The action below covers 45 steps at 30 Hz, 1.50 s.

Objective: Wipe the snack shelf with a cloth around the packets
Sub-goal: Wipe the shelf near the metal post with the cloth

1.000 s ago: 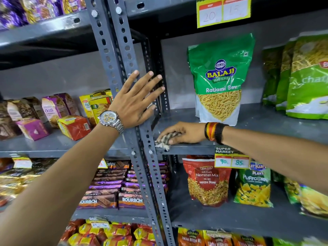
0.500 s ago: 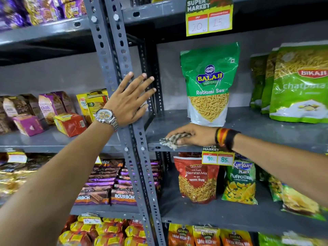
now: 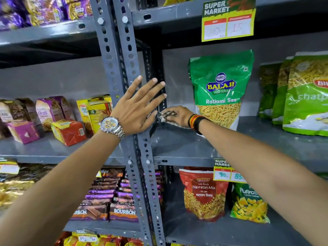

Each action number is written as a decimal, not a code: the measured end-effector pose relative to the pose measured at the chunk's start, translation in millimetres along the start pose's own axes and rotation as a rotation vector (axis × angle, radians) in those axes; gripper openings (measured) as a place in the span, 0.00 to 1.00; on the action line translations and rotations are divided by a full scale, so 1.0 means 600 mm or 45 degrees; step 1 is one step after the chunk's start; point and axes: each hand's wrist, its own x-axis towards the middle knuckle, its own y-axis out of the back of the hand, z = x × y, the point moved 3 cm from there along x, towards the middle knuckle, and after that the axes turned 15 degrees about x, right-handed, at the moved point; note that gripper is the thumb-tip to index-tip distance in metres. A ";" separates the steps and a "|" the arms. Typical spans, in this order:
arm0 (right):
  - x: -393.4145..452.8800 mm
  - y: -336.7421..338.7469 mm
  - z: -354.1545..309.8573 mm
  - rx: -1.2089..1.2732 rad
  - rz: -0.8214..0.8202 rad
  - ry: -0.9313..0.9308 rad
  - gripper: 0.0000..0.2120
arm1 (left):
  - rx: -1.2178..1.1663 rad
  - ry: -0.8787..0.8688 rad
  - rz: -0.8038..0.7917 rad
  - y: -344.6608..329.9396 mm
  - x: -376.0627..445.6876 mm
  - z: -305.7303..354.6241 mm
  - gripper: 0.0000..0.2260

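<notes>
My right hand (image 3: 178,115) presses a grey striped cloth (image 3: 166,116) onto the grey snack shelf (image 3: 191,148), deep in its back left corner. A green Balaji Ratlami Sev packet (image 3: 220,89) stands upright just to the right of that hand. My left hand (image 3: 138,107), with a silver watch on the wrist, rests flat with spread fingers against the perforated grey upright post (image 3: 120,68) and holds nothing. More green snack packets (image 3: 301,96) stand further right on the same shelf.
Biscuit boxes (image 3: 69,130) and purple packets fill the left bay. Below are a red Navratan Mix packet (image 3: 204,194), a Puffcorn packet (image 3: 250,205) and Bourbon packs (image 3: 122,210). Price tags (image 3: 228,20) hang from the shelf edges.
My right hand has slid the cloth from the shelf's front edge back into the rear left corner. My left hand stays on the post. The view has shifted closer.
</notes>
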 end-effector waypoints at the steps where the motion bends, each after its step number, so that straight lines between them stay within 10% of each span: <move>1: 0.021 -0.003 0.017 -0.053 0.022 -0.041 0.16 | 0.000 -0.001 0.019 -0.002 0.000 0.000 0.26; 17: -0.149 -0.021 -0.006 -0.223 -0.319 -0.066 0.19 | 0.022 0.000 0.010 0.006 -0.001 0.002 0.25; 45: -0.356 0.086 0.007 -0.097 -0.340 -0.021 0.19 | -0.080 0.037 -0.279 0.045 -0.016 0.045 0.27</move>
